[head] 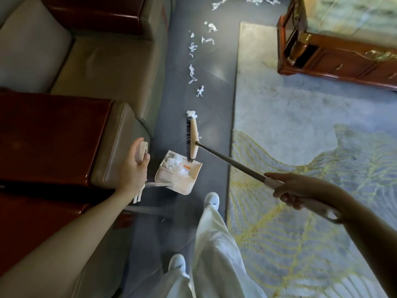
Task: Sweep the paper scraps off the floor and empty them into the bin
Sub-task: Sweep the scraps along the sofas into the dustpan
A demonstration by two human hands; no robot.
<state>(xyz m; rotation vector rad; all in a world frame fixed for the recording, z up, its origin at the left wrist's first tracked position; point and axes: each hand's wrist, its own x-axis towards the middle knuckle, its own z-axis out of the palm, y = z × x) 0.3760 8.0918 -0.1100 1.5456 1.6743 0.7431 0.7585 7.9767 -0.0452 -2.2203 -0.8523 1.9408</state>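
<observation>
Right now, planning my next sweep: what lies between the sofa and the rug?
Head view: a floor strip with a trail of paper scraps, the broom head, and the dustpan holding some.

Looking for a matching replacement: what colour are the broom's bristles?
The bristles are black, in a cream broom head; head view.

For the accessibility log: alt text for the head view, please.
A person's right hand holds a broom whose head reaches the mouth of a dustpan, which holds collected scraps, its tall handle gripped by the left hand. Loose scraps trail up the grey floor between a sofa and a rug.
</observation>
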